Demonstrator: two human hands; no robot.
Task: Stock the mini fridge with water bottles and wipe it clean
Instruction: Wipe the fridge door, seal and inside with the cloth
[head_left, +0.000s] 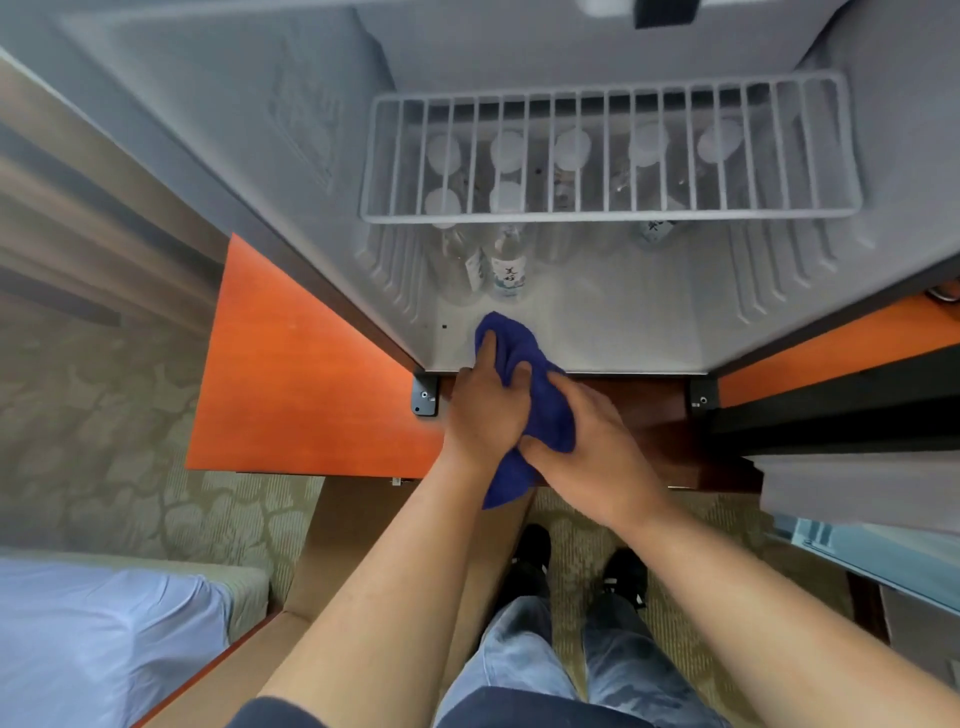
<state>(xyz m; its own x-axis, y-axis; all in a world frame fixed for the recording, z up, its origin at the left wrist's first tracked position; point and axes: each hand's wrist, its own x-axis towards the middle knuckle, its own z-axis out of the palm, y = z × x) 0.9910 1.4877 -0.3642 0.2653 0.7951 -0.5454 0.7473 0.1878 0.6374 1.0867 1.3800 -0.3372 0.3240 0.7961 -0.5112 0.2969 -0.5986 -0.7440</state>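
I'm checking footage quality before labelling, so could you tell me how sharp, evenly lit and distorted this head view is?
Head view: strong wide-angle bending of the fridge walls and cabinet edges; soft throughout, the bottle caps under the wire shelf look hazy; lighting is even, without hard glare; the blue cloth, left hand and right hand are clearest.
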